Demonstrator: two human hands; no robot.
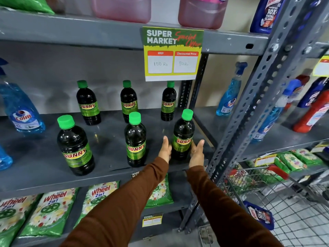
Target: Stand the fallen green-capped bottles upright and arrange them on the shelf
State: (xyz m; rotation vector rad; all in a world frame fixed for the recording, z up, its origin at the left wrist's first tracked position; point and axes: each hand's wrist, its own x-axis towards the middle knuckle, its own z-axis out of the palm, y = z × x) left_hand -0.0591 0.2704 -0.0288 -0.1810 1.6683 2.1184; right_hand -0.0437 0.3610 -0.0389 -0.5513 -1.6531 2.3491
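Note:
Several dark bottles with green caps and "SUNNY" labels stand upright on the grey middle shelf, three in a back row and three in a front row. The front row holds a left bottle, a middle bottle and a right bottle. My left hand and right hand flank the lower half of the front right bottle, palms turned toward it, fingers straight and thumbs up. Both hands lie at its sides without closing around it. No bottle is lying down.
A price sign hangs from the upper shelf over the back right bottle. Blue spray bottles stand at the left. A perforated grey upright rises right of my hands. Detergent packets lie below; a wire cart is lower right.

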